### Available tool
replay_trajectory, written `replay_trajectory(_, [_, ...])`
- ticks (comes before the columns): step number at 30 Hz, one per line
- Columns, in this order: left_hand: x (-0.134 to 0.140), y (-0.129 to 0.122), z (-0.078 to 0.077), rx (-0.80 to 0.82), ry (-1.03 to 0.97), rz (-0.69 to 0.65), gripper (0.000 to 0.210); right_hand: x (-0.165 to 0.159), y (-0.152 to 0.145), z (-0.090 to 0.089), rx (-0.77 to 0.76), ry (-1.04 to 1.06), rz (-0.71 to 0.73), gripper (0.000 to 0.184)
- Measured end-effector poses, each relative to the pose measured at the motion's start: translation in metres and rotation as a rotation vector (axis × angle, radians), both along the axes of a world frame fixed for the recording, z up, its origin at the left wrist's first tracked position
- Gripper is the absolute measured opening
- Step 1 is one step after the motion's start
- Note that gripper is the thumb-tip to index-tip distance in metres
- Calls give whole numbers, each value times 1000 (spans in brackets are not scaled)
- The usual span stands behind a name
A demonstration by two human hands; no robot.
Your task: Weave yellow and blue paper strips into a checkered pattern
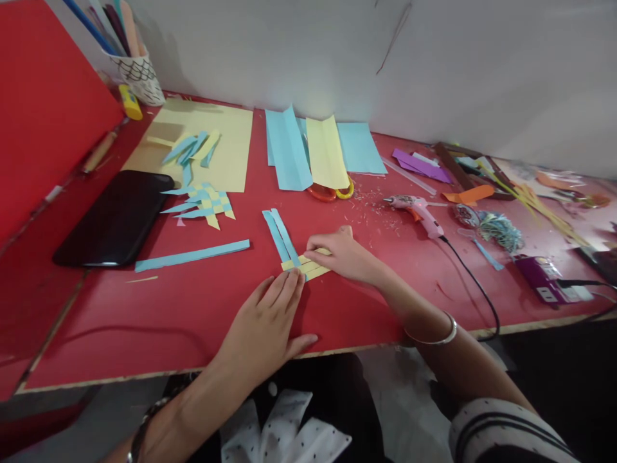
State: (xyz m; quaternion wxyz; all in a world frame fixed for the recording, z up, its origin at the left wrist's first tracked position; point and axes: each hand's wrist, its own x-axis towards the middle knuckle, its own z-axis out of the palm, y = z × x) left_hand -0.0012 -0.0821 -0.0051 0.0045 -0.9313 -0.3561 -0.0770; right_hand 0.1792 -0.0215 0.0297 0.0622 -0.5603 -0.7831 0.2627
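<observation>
My left hand (270,315) lies flat, fingers stretched out, its fingertips pressing the near ends of two blue paper strips (276,233) and the left part of some yellow paper strips (315,265). The blue strips cross the yellow ones and point away from me. With fingers curled in, my right hand (346,256) grips the yellow strips at their right side; its fingertips are partly hidden. A single blue paper strip (193,256) rests on the table to the left. Behind it is a woven blue and yellow paper piece (207,202) with loose ends.
A black phone or tablet (113,218) lies on the left of the red table (159,347). Folded blue and yellow sheets (328,151) partly cover orange-handled scissors (322,192). A pink glue gun (419,211), its cord, and a purple power box (542,276) occupy the right.
</observation>
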Motion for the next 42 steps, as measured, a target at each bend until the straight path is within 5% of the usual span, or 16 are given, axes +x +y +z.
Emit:
replay_trajectory(19, [-3, 0, -7, 85, -65, -31, 73, 7, 9, -3, -42, 104, 33, 19])
replay_trajectory(30, [-10, 8, 0, -18, -51, -42, 67, 19, 9, -8, 22, 23, 41, 20])
replay_trajectory(42, [-27, 29, 7, -83, -47, -210, 58, 25, 1, 2, 69, -151, 87, 25])
